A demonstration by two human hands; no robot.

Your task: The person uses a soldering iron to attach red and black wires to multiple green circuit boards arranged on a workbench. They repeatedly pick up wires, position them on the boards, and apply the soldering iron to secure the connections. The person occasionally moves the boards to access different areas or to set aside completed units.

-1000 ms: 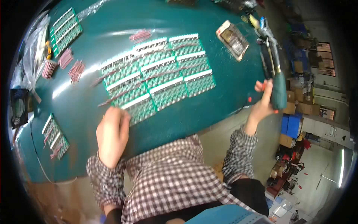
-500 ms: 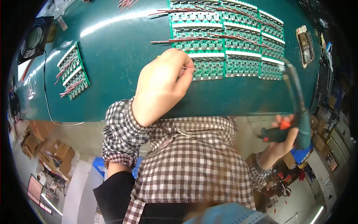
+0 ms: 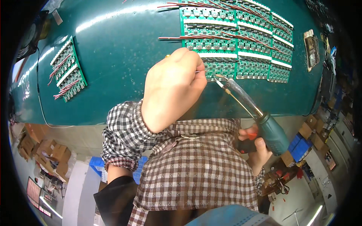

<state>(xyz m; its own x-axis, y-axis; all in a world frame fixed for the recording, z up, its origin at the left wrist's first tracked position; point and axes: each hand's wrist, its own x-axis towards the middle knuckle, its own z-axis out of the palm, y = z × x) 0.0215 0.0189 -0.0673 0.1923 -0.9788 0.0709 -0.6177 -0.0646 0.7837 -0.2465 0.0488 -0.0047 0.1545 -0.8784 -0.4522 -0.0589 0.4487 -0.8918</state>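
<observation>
One wired circuit board [image 3: 69, 71] lies leftmost on the tabletop [image 3: 113, 67]. Left hand [image 3: 173, 83]: grip pinched over the near-left corner of the circuit-board array [image 3: 252, 47]; contents cannot be told. Right hand [image 3: 260, 150]: grip wrapped around a soldering gun [image 3: 272, 132], tip near the pinch. Apparent step: soldering; next move calls for steady tip placement.

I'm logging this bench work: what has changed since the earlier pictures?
The right hand has swung the green-handled soldering tool leftward, bringing its tip from right of the circuit boards to their lower edge, close by the left hand. The camera view has shifted too. Unchanged: the right hand's grip, the left hand's place at the boards' lower-left corner.
</observation>
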